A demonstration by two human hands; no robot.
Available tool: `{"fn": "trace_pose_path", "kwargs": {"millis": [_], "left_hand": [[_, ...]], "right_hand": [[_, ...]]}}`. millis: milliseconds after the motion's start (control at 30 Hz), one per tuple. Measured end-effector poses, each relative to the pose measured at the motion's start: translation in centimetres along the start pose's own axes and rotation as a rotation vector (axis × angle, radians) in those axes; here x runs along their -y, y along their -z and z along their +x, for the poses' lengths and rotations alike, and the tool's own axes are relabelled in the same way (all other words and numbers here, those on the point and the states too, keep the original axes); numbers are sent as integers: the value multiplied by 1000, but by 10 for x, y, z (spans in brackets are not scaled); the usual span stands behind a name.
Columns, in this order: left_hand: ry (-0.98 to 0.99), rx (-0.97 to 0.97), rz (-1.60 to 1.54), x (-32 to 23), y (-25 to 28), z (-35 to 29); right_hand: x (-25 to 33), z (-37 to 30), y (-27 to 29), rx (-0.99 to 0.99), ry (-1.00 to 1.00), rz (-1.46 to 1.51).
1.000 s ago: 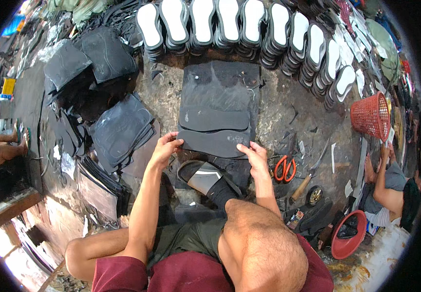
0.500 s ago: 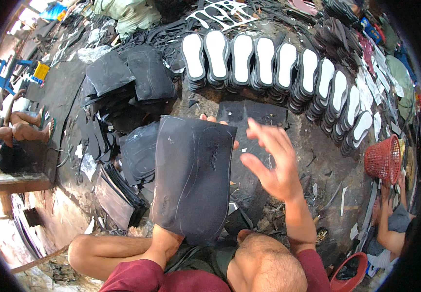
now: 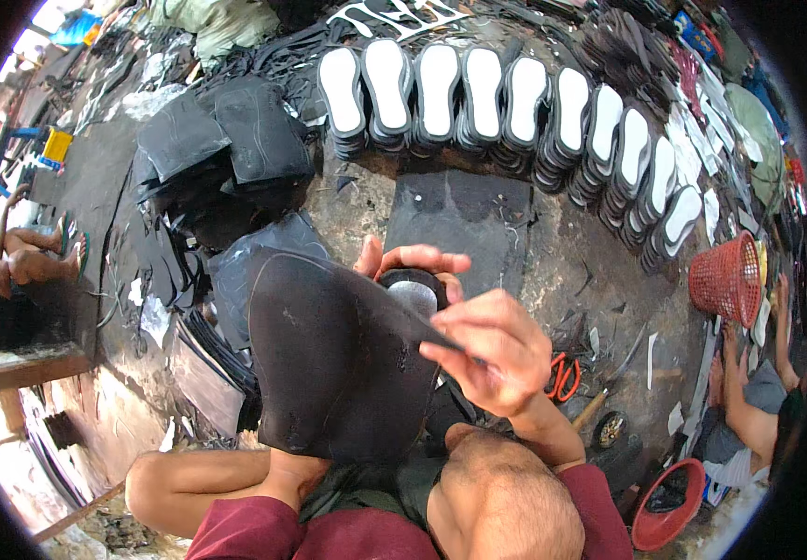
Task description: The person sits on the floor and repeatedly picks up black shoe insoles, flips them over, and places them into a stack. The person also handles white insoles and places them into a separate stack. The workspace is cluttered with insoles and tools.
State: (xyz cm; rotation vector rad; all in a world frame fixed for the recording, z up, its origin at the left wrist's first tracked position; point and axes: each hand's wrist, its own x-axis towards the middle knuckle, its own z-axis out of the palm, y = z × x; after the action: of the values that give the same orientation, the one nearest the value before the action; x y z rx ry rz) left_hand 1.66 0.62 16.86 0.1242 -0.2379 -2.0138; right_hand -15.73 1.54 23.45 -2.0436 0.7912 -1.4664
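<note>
A dark black sheet [image 3: 338, 364] with faint curved outlines lies across my left forearm and lap, its right side bent upward. My right hand [image 3: 497, 355] pinches that right edge between thumb and fingers. Beyond the sheet, my left hand [image 3: 422, 259] curls its fingers around a dark rounded object with a pale grey face [image 3: 413, 296]; its exact kind is unclear. The sheet hides the left palm and wrist. A flat black piece [image 3: 459, 210] lies on the floor ahead of my hands.
Stacks of sole-shaped pieces with white tops [image 3: 437, 91] curve across the far floor. Black sheets [image 3: 179, 140] pile up at left. Orange-handled scissors [image 3: 564, 376], a wooden handle [image 3: 590, 409] and a red basket [image 3: 725, 275] are at right. Other people sit at both sides.
My right hand has come down and left onto the sheet's edge, bending it up. The left hand's fingers and the rounded object now show past the sheet. The view has shifted slightly.
</note>
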Motion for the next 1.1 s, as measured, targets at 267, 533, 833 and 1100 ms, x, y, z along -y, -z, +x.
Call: {"fn": "trace_pose_path", "kwargs": {"millis": [267, 533, 833, 1100], "left_hand": [[10, 9, -139, 6, -3, 7], [-86, -375, 298, 10, 3, 20], [-536, -294, 2045, -72, -6, -24], [293, -357, 1257, -79, -4, -26]], "right_hand": [[-5, -11, -11, -140, -244, 34], [-13, -24, -25, -182, -913, 519], [-48, -24, -10, 213, -1003, 346], [-66, -28, 2, 186, -1110, 585]]}}
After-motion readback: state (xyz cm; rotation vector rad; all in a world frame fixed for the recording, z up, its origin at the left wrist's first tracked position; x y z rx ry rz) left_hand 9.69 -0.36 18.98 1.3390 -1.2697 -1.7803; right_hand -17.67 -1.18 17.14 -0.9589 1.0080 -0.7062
